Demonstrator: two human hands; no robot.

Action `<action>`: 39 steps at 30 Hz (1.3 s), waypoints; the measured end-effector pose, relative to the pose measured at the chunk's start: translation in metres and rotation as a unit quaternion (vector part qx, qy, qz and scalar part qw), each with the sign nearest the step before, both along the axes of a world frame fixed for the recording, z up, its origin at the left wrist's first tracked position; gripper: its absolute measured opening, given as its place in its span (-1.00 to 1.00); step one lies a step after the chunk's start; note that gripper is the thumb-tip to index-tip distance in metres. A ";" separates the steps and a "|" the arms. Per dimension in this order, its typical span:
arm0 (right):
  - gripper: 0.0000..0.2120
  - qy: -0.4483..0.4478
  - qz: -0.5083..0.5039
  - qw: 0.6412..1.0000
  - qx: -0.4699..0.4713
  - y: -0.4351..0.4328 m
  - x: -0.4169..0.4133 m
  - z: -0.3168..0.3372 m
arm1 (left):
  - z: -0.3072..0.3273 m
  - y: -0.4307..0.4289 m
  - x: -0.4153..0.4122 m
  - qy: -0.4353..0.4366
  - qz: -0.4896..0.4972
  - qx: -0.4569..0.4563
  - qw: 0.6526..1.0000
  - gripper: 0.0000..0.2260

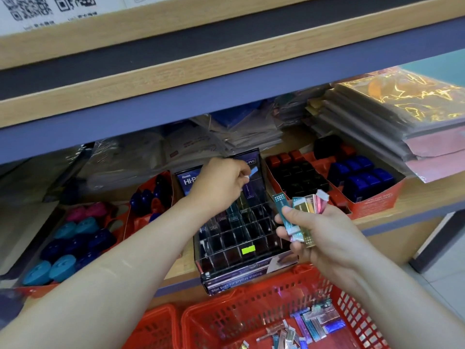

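I am holding my left hand [221, 182] over the back rows of the display [239, 250]. Its fingers are curling in and pinching one blue eraser [253, 171] by its end. The eraser is pointing up and to the right above the slots and, as far as I can tell through the blur, is touching none of them. My right hand [319, 233] is hovering just right of the display and gripping a fan [299, 210] of teal, silver, gold and pink erasers, with the thumb pressing across the teal one. The display is sitting at the front of the shelf [417, 197], with a few slotted erasers [234, 217] standing in its rear rows. Below, a red basket [251, 306] is carrying loose erasers [309, 323].
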State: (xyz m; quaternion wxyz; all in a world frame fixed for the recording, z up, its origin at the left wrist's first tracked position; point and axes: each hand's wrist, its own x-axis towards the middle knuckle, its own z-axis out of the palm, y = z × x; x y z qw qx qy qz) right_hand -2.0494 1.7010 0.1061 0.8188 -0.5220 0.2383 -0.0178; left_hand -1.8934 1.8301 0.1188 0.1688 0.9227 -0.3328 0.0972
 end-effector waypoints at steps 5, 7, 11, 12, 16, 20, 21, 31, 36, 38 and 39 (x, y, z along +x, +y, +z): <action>-0.86 0.002 -0.016 0.998 0.059 -0.001 -0.001 0.005 | -0.010 -0.003 0.000 -0.090 -0.032 0.096 0.991 -0.83; -0.85 0.002 -0.025 0.997 0.079 -0.001 -0.001 0.006 | -0.016 -0.009 0.000 -0.126 -0.038 0.140 0.981 -0.85; -0.83 -0.006 -0.023 0.996 0.087 -0.001 -0.002 0.007 | -0.024 -0.014 0.000 -0.147 -0.022 0.186 0.971 -0.90; -0.83 -0.006 -0.022 0.996 0.085 -0.001 -0.002 0.007 | -0.025 -0.014 0.001 -0.148 -0.025 0.189 0.970 -0.89; -0.84 -0.001 -0.021 0.998 0.062 0.000 -0.003 0.007 | -0.012 -0.011 -0.011 -0.085 0.000 0.090 0.992 -0.88; -0.81 0.000 -0.002 1.000 0.028 0.002 -0.003 0.005 | 0.006 0.001 -0.064 0.203 0.056 -0.227 0.951 -0.79; -0.80 -0.001 0.008 1.000 0.017 0.004 -0.003 0.004 | 0.007 0.003 -0.081 0.276 0.049 -0.259 0.924 -0.78; -0.73 -0.001 0.120 0.992 -0.047 0.013 -0.007 0.001 | -0.016 0.021 -0.134 0.280 0.036 -0.336 0.898 -0.73; -0.82 -0.044 0.124 0.986 -0.107 0.006 -0.007 0.005 | -0.012 0.038 -0.139 0.317 0.039 -0.296 0.900 -0.59; -0.83 -0.050 0.136 0.983 -0.116 0.005 -0.007 0.005 | -0.012 0.044 -0.142 0.349 0.051 -0.376 0.857 -0.72; -0.85 -0.051 0.138 0.983 -0.111 0.006 -0.007 0.004 | -0.012 0.048 -0.142 0.372 0.065 -0.429 0.820 -0.79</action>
